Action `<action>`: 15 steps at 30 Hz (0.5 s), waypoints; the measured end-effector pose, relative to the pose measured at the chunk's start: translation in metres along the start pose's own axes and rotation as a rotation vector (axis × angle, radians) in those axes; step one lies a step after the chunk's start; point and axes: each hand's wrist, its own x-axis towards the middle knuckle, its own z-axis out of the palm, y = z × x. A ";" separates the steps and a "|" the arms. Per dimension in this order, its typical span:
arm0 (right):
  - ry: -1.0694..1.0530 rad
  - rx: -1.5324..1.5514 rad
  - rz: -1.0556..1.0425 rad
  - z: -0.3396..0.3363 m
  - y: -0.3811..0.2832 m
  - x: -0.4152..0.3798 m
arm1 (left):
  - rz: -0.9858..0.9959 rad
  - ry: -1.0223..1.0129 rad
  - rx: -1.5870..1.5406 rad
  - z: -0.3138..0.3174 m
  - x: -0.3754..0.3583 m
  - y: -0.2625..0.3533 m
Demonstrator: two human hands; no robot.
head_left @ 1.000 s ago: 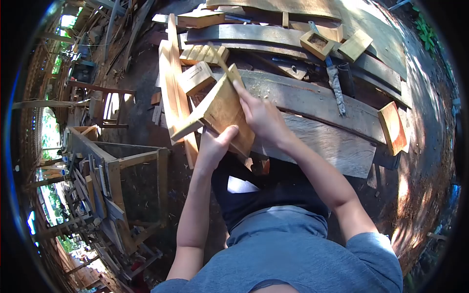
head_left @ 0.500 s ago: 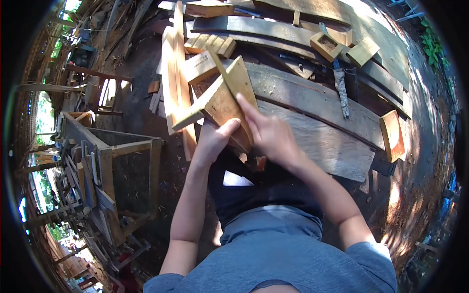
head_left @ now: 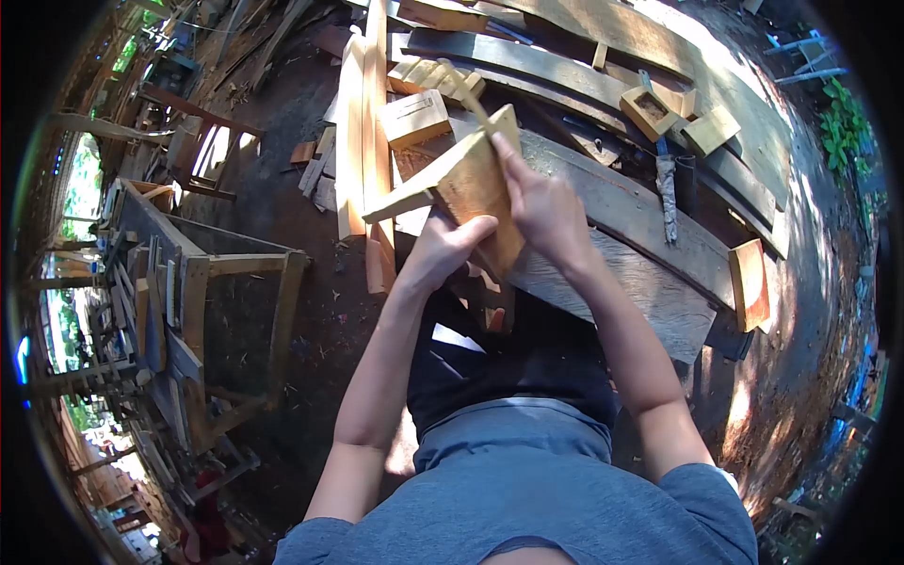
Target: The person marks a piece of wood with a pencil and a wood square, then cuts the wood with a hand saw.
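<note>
My left hand (head_left: 443, 250) grips an angular piece of joined wooden boards (head_left: 476, 193) from below, thumb pressed on its face. Two of its boards meet at a corner, and one arm juts out to the left. In my right hand (head_left: 548, 215) is a thin, flat, light-brown strip (head_left: 464, 92), its index finger stretched along it. The strip lies against the wood's upper edge and its far end sticks out beyond. The rest of the strip is hidden by my fingers, so I cannot tell whether it is a file or a sanding stick.
A wooden block (head_left: 414, 121) rests beside long light planks (head_left: 351, 141) at the left. Dark weathered boards (head_left: 603, 174) form the work surface. On it lie a square wooden box-like piece (head_left: 648, 113), a wrapped-handle tool (head_left: 666, 193) and a curved block (head_left: 750, 282). A wooden frame (head_left: 195, 301) stands left.
The strip has slid forward along the wood, away from my body, with my right hand. My left hand keeps its hold on the wood. The whole view has shifted slightly.
</note>
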 end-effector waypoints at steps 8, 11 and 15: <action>-0.115 0.051 -0.097 -0.015 -0.023 -0.055 | 0.018 -0.084 -0.169 -0.002 0.009 -0.011; -0.086 0.097 -0.093 -0.015 -0.017 -0.042 | 0.121 -0.072 -0.183 0.003 0.007 -0.023; 0.002 0.011 -0.051 -0.002 -0.007 0.004 | 0.085 -0.060 -0.145 0.004 0.007 -0.001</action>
